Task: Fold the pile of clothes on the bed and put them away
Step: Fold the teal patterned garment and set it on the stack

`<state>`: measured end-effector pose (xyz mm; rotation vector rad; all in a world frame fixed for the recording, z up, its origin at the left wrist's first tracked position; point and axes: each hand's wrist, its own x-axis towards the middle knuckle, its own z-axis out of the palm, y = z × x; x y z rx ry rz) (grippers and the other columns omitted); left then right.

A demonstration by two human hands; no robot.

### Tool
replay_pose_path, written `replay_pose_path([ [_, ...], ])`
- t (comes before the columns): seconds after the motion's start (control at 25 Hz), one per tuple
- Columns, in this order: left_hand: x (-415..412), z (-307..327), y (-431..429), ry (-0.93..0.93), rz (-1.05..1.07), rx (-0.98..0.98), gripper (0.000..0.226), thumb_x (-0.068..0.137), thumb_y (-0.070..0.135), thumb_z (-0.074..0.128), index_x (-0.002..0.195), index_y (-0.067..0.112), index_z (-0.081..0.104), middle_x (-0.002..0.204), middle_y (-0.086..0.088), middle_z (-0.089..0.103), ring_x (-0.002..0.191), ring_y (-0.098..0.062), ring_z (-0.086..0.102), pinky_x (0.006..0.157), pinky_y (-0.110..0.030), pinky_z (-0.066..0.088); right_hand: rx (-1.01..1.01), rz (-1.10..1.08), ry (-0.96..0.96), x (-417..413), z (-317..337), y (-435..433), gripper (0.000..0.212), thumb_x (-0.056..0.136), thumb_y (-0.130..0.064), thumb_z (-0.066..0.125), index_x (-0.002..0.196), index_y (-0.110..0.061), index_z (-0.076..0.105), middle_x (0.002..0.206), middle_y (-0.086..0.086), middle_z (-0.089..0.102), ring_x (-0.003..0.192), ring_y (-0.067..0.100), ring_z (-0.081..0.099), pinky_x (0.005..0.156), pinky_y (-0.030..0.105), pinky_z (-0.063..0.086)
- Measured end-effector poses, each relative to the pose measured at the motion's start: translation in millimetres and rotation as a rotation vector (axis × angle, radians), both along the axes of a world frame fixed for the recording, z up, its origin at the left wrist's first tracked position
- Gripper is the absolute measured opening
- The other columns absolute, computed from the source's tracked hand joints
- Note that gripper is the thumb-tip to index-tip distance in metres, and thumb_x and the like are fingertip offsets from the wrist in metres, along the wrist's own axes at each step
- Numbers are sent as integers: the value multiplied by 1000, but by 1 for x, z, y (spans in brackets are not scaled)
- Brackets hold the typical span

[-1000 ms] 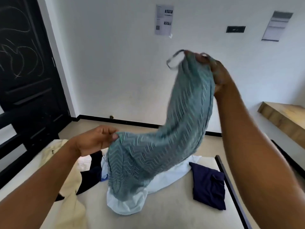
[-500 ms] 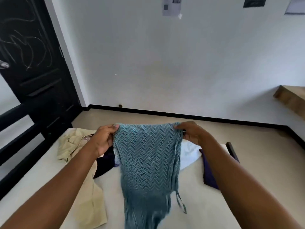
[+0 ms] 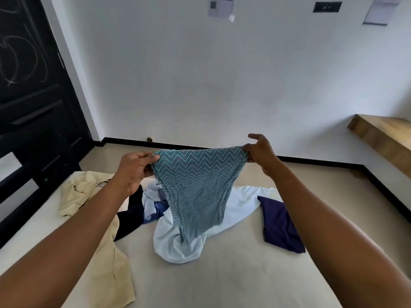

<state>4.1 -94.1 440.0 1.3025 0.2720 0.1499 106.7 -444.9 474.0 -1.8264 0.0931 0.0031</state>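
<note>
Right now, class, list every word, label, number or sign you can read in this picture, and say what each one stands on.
None can be read.
Paper sheet on the wall: a code square and print, too blurred.
Second sheet on the wall: blurred.
Black wall plate: faint marks, unreadable.
Black door: chalk scribbles, no letters.
Teal chevron garment: no label shows.

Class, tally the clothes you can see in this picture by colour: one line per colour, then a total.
teal zigzag garment: 1
beige garment: 1
black garment: 1
white garment: 1
blue garment: 1
dark purple garment: 1
Total: 6 that show apart; the pile may hide more.
</note>
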Motion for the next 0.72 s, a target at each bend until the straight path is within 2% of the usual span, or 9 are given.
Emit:
replay_pose_path([
  [0.12, 7, 10, 2, -49, -85, 29, 38, 91, -1, 69, 125, 17, 71, 100, -8, 76, 80, -20, 72, 62, -30, 60, -53, 57, -25, 1, 16, -4, 39, 99, 0, 59, 133, -17, 49, 90, 8, 65, 73, 17, 61, 70, 33, 55],
  [0.24, 9, 20, -2, -68, -166, 88, 31, 92, -3, 66, 117, 12, 75, 105, -8, 76, 84, -20, 71, 65, -31, 61, -60, 90, -38, 7, 22, -10, 29, 101, 0, 54, 126, -14, 60, 91, 8, 68, 75, 18, 62, 70, 31, 56],
  [0.4, 12, 21, -5, -93, -123, 233, 28, 84, -8, 74, 108, 8, 77, 109, -16, 76, 93, -28, 74, 70, -34, 64, -156, 179, -49, 14, 28, -19, 26, 94, 2, 64, 117, -6, 73, 90, 9, 70, 76, 15, 66, 68, 23, 56],
  [0.52, 13, 17, -9, -161, -18, 409, 29, 79, -5, 82, 101, 15, 79, 98, -10, 80, 93, -28, 76, 76, -34, 65, -293, 265, -59, 14, 30, -25, 36, 82, 11, 74, 114, -4, 74, 88, 7, 70, 77, 13, 65, 59, 14, 52],
  [0.6, 12, 14, -15, -216, 38, 595, 29, 76, 3, 87, 96, 23, 80, 88, -4, 80, 81, -20, 74, 79, -29, 61, -384, 286, -99, 15, 28, -30, 43, 75, 14, 79, 114, -1, 74, 93, 10, 73, 81, 18, 67, 64, 17, 56],
  [0.68, 7, 13, -22, -254, 79, 777, 27, 74, 11, 90, 95, 25, 81, 81, -1, 78, 69, -10, 67, 75, -23, 55, -436, 287, -111, 17, 24, -35, 46, 72, 14, 81, 115, -2, 74, 99, 14, 74, 87, 23, 68, 80, 33, 62],
  [0.72, 4, 15, -27, -271, 92, 848, 25, 74, 14, 91, 96, 24, 82, 78, 0, 77, 67, -9, 66, 73, -23, 54, -477, 293, -114, 17, 24, -37, 46, 71, 12, 82, 114, -3, 75, 99, 13, 74, 89, 25, 68, 87, 42, 61],
])
